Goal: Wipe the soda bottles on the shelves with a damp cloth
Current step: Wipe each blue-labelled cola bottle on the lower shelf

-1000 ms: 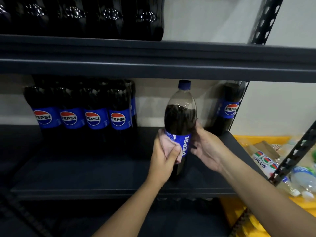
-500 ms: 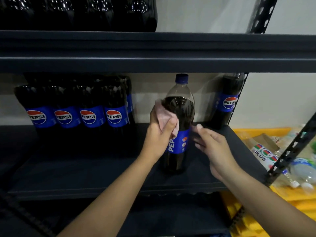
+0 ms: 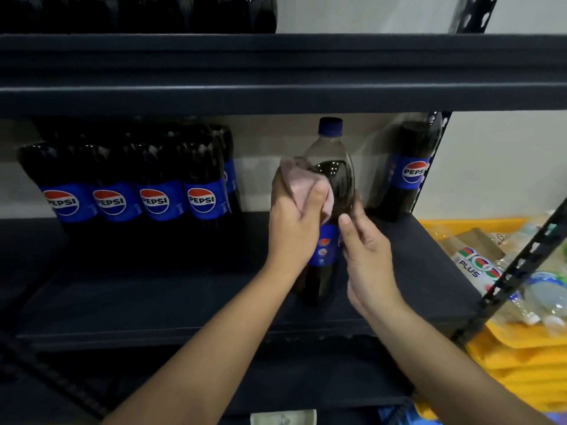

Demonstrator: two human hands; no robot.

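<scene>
Left grip (image 3: 294, 231) clamps the pink cloth (image 3: 303, 185) against the bottle (image 3: 333, 176); right grip (image 3: 365, 253), loosely open, touches its side.

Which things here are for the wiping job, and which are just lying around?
For the job:
- pink cloth, in the left hand
- cola bottle with blue cap, steadied by the right hand
- row of four dark Pepsi bottles waiting
- single Pepsi bottle by the post

Just lying around:
- yellow crates
- clear 100 Plus bottles

Yellow crates (image 3: 503, 360) w/ empty plastic bottles (image 3: 478, 266) at right.
</scene>
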